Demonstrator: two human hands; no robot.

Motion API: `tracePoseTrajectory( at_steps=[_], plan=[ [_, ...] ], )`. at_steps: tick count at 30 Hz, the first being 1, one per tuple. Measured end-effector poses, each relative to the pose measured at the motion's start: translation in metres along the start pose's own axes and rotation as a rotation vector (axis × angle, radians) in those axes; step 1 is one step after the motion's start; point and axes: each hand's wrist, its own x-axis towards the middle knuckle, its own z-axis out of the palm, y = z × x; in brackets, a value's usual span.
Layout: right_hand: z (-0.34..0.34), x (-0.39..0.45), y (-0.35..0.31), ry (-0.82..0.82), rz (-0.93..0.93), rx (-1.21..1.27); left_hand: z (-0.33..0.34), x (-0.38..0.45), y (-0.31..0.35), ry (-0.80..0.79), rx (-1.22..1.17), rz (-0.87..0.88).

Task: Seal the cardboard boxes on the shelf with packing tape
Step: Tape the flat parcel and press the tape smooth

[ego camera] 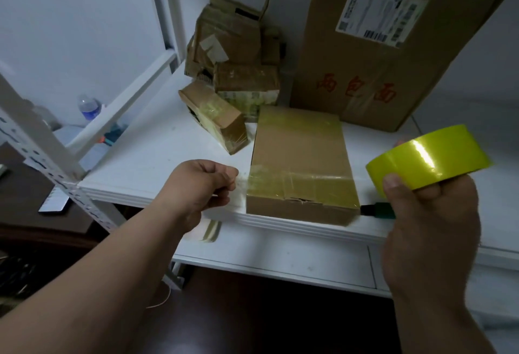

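Note:
A brown cardboard box [302, 157] lies flat near the front edge of the white shelf [146, 168], with clear yellowish tape across its near and far ends. My left hand [205, 185] is curled at the box's left side and pinches the end of a clear tape strip [244, 185] that runs onto the box. My right hand [427, 213] holds a yellow-green tape roll [427, 157] up in the air to the right of the box.
Several small taped boxes [236, 73] are piled at the back of the shelf. A large box [379, 53] with a shipping label leans against the wall. A dark green object [377, 210] lies by the box's right corner. A water bottle [89, 106] stands beyond the white shelf frame [42, 143].

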Motion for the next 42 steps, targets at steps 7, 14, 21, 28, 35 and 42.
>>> tracePoseTrajectory(
  at_steps=[7, 14, 21, 28, 35, 42],
  plan=[
    [-0.008, 0.004, 0.023, 0.035, 0.037, -0.206, 0.007, 0.0, -0.007, 0.048, 0.082, 0.076],
    [-0.01, 0.007, 0.03, 0.014, 0.038, -0.236, 0.011, 0.0, -0.01, 0.056, 0.091, 0.064],
    [-0.01, 0.005, 0.043, 0.001, 0.076, -0.307, 0.017, 0.002, -0.017, 0.115, 0.086, 0.029],
    [-0.008, 0.004, 0.049, -0.011, 0.107, -0.3, 0.02, -0.003, -0.021, 0.193, 0.411, 0.227],
    [-0.008, 0.003, 0.054, -0.015, 0.128, -0.268, 0.022, -0.011, -0.036, 0.137, 0.833, 0.643],
    [-0.008, 0.003, 0.054, -0.019, 0.16, -0.252, 0.026, -0.009, -0.043, -0.202, 0.989, 0.765]
  ],
)
